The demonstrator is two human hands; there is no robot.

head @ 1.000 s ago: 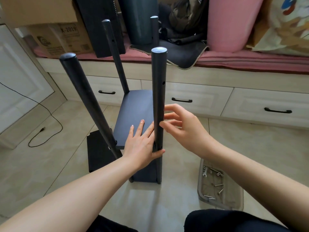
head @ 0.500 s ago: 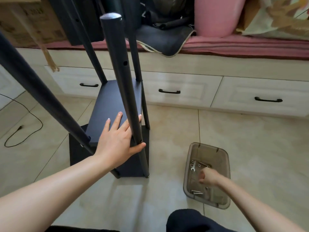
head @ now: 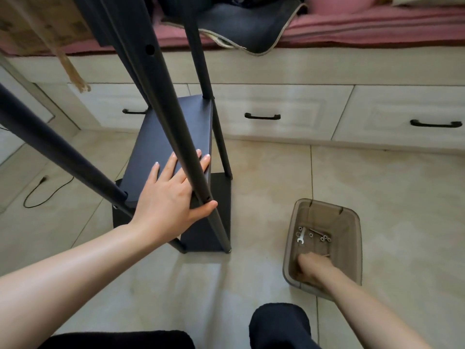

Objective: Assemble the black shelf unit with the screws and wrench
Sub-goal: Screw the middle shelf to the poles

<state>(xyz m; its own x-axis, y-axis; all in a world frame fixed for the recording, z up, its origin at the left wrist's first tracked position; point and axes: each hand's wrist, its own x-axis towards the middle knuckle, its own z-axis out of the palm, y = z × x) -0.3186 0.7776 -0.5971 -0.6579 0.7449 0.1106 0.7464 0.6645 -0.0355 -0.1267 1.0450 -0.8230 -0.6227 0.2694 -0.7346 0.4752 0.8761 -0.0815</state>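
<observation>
Black shelf unit (head: 173, 144) stands on the floor tiles, left hand (head: 173, 195) flat on its panel, fingers straight, thumb hooked past the front pole (head: 176, 127). Right hand (head: 312, 269) reaches into the brown tray (head: 352, 222) beside the wrench (head: 301, 236) and screws (head: 324, 238); its grip, can't tell.

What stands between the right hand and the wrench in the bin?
Nothing visible does. The right hand is already inside the bin, at its near end, and the wrench lies just beyond it on the bin's floor with only open floor between them.
</observation>
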